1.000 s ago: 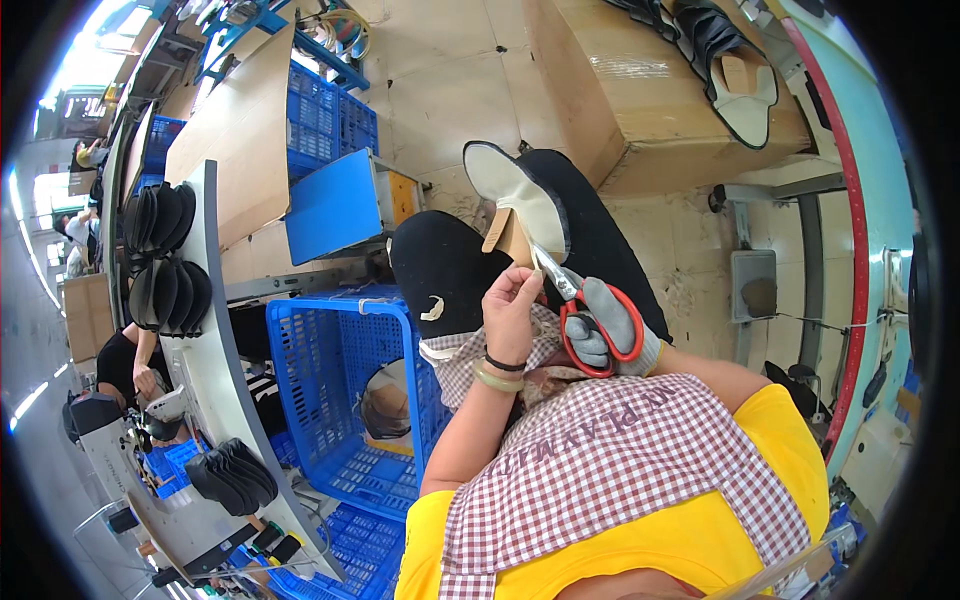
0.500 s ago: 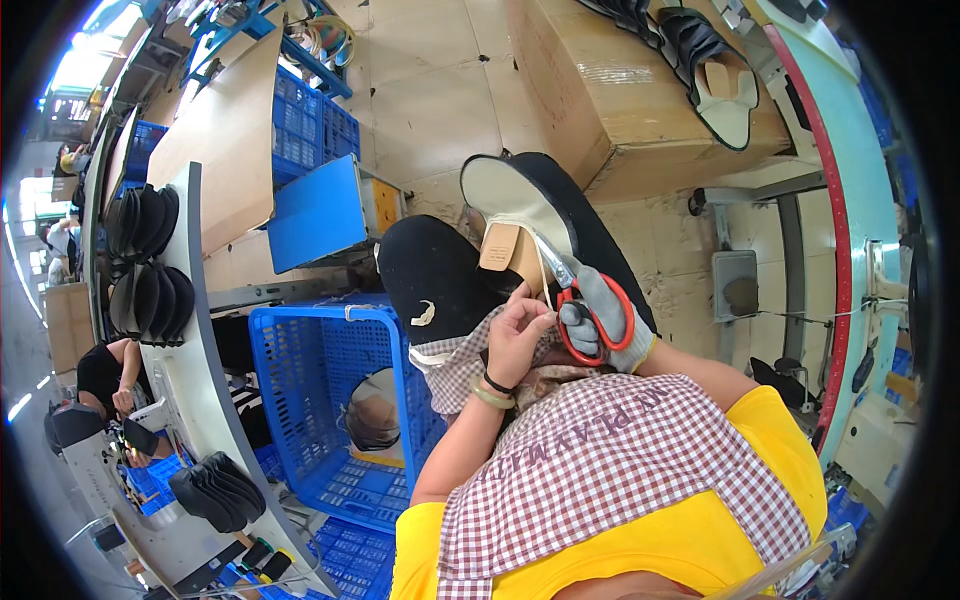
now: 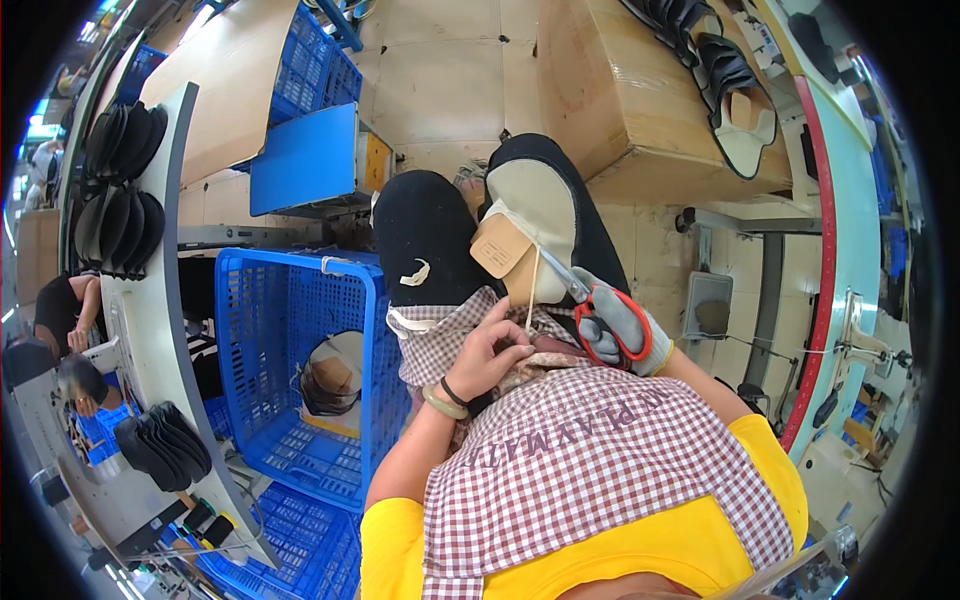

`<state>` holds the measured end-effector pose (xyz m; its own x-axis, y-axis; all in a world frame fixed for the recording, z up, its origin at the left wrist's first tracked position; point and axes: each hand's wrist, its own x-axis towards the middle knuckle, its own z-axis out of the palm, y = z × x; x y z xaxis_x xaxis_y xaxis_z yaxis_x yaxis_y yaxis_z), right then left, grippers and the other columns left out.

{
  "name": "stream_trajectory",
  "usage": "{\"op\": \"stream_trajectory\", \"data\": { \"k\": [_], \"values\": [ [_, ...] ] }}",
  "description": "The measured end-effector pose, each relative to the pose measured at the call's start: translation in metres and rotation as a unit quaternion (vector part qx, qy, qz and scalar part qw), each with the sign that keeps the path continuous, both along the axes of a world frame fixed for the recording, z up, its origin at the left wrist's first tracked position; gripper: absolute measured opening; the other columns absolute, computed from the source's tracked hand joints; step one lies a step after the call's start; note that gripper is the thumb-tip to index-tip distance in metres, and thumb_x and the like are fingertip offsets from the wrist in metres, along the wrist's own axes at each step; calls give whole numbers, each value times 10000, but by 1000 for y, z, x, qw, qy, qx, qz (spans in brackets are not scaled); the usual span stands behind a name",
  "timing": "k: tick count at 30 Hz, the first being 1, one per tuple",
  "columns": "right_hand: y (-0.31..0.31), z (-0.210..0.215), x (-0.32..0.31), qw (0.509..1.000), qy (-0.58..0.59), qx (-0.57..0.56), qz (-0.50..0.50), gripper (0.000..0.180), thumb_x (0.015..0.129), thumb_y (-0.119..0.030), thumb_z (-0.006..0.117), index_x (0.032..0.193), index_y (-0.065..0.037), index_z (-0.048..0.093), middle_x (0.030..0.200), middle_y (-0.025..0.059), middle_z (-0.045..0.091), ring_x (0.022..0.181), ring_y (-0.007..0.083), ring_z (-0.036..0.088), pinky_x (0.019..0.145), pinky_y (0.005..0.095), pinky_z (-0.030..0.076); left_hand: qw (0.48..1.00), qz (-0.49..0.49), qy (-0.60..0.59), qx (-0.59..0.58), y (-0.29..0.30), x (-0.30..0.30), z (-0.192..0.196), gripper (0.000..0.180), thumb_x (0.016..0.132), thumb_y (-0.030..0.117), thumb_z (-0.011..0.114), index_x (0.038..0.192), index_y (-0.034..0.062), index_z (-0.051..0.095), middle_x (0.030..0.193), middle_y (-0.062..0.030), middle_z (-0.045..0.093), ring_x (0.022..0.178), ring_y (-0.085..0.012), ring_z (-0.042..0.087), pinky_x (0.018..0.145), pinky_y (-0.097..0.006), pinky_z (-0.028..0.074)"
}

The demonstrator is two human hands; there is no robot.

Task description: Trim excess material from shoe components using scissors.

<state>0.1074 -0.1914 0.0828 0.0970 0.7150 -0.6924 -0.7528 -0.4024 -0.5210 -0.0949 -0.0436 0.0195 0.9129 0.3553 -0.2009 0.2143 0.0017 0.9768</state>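
Observation:
A slipper-like shoe piece point(image 3: 540, 195) with a pale cream face and a tan heel patch point(image 3: 503, 246) rests on my right thigh. A narrow beige strip point(image 3: 533, 292) hangs from it toward my lap. My bare left hand point(image 3: 490, 352) is beside the strip's lower end, index finger stretched toward the shoe piece and thumb apart. I see nothing held in it; its lower fingers are partly hidden. In a grey glove, my right hand point(image 3: 630, 332) grips red-handled scissors point(image 3: 583, 290), their blades pointing up-left beside the strip and over the shoe piece.
To my left stands a blue plastic crate point(image 3: 375, 370) with shoe pieces point(image 3: 335, 370) inside. Past it, a grey bench point(image 3: 170, 270) carries dark stacked pieces point(image 3: 120, 230). A cardboard box point(image 3: 590, 110) at the far right bears more shoe pieces point(image 3: 745, 125). Another person's hand point(image 3: 78, 338) shows at far left.
My left fingers have let go of the strip and moved down-left, spreading. The scissors have shifted slightly right, and the shoe piece has turned. The whole view has also shifted.

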Motion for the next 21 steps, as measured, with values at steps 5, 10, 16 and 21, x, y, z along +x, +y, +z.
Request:
{"op": "stream_trajectory", "data": {
  "k": [5, 10, 16, 21],
  "values": [
    [1, -2, 5, 999, -10, 32, 35, 615, 975, -406, 472, 1474, -138, 233, 734, -13, 541, 474, 19, 392, 421, 153, 333, 997, 35, 26, 69, 6, -2, 29, 81, 797, 6, 669, 837, 40, 606, 1450, -244, 351, 1308, -259, 422, 961, -331, 398],
    [-1, -8, 11, 996, -15, 62, 57, 623, 974, -405, 476, 1474, -126, 231, 733, -12, 540, 484, 19, 393, 429, 149, 329, 972, 185, -107, 97, 23, 26, 68, 52, 851, 7, 581, 893, 29, 559, 1054, -153, 602, 983, -264, 623, 957, -341, 410],
    [4, -3, 21, 996, 49, 60, 49, 627, 971, -411, 480, 1474, -125, 237, 744, -6, 546, 499, 19, 397, 436, 143, 327, 945, 166, 80, 268, 34, 80, 27, 61, 834, 36, 592, 879, 6, 564, 827, -142, 538, 705, -253, 593, 664, -350, 471],
    [3, -8, 31, 996, 28, 44, 75, 621, 972, -406, 474, 1475, -126, 241, 746, -8, 554, 506, 17, 413, 438, 143, 332, 908, 174, 24, 379, 34, 93, 19, 91, 784, 61, 641, 832, 17, 578, 824, -147, 556, 718, -345, 559, 637, -383, 472]
  ]
}}
